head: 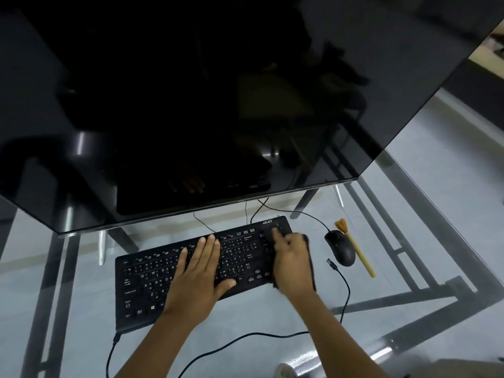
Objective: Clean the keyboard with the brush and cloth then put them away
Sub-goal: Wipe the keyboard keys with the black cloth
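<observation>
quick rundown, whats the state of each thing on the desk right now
keyboard: flat on the glass desk, being wiped
left hand: flat on the keys, fingers straight
right hand: pressing the cloth onto the keyboard's right end
cloth: dark, under the right hand
brush: lying unused beside the mouse
mouse: idle, right of the keyboard
monitor: screen dark
USB plug: loose, unplugged

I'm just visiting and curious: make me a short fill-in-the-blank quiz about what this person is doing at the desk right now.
1. The left hand lies flat on the black ____.
2. The right hand rubs the keyboard's right end with a dark ____.
3. The brush with the yellow handle lies on the glass table right beside the ____.
4. The big monitor behind the keyboard is switched ____.

Missing words: keyboard; cloth; mouse; off
</observation>
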`<state>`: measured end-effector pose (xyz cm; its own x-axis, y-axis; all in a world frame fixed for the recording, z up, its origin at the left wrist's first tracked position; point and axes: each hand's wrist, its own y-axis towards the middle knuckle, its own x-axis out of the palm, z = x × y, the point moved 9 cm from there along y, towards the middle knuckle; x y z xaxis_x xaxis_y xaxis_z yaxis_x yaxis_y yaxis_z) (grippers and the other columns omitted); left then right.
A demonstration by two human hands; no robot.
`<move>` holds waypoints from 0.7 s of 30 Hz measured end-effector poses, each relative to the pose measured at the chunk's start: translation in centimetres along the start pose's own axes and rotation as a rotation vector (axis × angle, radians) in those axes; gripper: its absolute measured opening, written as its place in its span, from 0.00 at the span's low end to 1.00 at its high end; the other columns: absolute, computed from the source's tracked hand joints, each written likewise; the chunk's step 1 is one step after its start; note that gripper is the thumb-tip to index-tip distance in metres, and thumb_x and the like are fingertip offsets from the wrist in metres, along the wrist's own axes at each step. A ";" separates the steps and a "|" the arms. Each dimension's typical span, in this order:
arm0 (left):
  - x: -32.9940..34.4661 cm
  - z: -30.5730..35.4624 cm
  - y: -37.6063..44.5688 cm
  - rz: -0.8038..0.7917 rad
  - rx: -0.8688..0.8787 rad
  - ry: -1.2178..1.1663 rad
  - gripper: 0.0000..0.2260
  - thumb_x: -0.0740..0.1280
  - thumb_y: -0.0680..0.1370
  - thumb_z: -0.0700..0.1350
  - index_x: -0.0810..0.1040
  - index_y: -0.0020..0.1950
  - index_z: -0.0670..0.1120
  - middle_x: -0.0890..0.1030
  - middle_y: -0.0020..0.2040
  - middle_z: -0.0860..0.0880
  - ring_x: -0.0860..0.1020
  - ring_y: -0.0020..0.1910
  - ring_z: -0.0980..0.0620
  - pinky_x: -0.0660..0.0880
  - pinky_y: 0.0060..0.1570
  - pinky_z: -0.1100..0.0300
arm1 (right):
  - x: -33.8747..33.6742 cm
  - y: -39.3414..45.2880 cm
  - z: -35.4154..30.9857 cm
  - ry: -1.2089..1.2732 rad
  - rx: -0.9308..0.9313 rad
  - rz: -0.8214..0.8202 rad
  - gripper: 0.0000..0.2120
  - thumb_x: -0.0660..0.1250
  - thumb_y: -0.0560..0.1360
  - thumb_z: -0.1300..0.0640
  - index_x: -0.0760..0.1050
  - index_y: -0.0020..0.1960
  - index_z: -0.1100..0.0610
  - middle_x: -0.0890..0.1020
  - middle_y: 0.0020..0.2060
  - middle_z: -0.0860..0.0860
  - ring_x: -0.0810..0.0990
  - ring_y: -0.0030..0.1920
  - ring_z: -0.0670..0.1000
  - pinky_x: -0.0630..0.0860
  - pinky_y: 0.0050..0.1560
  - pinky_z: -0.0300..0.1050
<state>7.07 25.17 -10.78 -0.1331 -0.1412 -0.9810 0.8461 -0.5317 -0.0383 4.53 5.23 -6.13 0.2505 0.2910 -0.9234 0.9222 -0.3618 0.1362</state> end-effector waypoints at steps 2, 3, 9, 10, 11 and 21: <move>0.0 0.0 -0.1 -0.009 -0.006 -0.002 0.36 0.47 0.77 0.68 0.55 0.77 0.44 0.57 0.77 0.47 0.50 0.76 0.51 0.47 0.71 0.46 | 0.2 1.0 1.9 0.013 0.125 0.059 0.14 0.56 0.81 0.51 0.73 0.59 0.56 0.69 0.47 0.49 0.68 0.39 0.37 0.65 0.44 0.38; 0.1 0.0 -0.1 -0.011 -0.008 -0.008 0.37 0.47 0.77 0.68 0.55 0.77 0.44 0.57 0.77 0.47 0.50 0.76 0.51 0.48 0.71 0.46 | 0.5 0.7 1.0 0.031 0.122 0.054 0.13 0.55 0.81 0.52 0.73 0.60 0.55 0.70 0.48 0.49 0.69 0.42 0.40 0.66 0.46 0.40; -0.2 -0.7 -0.4 -0.025 0.038 -0.010 0.38 0.46 0.77 0.70 0.55 0.77 0.45 0.56 0.77 0.48 0.51 0.77 0.51 0.48 0.71 0.47 | 1.5 -2.1 -5.5 0.203 -0.109 -0.145 0.19 0.63 0.75 0.36 0.72 0.44 0.52 0.75 0.34 0.50 0.74 0.31 0.49 0.73 0.33 0.47; -0.5 -1.7 -0.8 -0.014 0.025 -0.001 0.39 0.46 0.76 0.71 0.53 0.77 0.45 0.55 0.78 0.48 0.51 0.77 0.51 0.47 0.71 0.47 | 1.0 -1.4 -4.1 0.189 -0.077 -0.133 0.15 0.64 0.77 0.41 0.73 0.47 0.54 0.74 0.33 0.50 0.72 0.29 0.47 0.72 0.30 0.46; -1.0 -3.1 -1.4 0.009 -0.006 -0.004 0.40 0.45 0.75 0.72 0.52 0.78 0.46 0.53 0.78 0.49 0.50 0.77 0.51 0.46 0.71 0.47 | 0.8 -0.5 -2.3 0.215 0.013 -0.119 0.12 0.64 0.79 0.48 0.75 0.53 0.57 0.73 0.34 0.50 0.70 0.29 0.45 0.71 0.30 0.44; -2.3 -9.5 -4.7 0.025 -0.111 -0.124 0.43 0.49 0.73 0.73 0.50 0.78 0.46 0.52 0.78 0.52 0.44 0.76 0.57 0.37 0.73 0.53 | 5.7 -6.1 -12.8 0.367 -0.246 -0.306 0.16 0.53 0.80 0.48 0.74 0.62 0.49 0.70 0.42 0.42 0.66 0.41 0.39 0.64 0.38 0.24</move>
<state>8.27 35.90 -10.14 -0.1681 -0.2588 -0.9512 0.9007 -0.4325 -0.0415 4.07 20.49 -7.64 0.0056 0.6567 -0.7541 1.0000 -0.0065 0.0018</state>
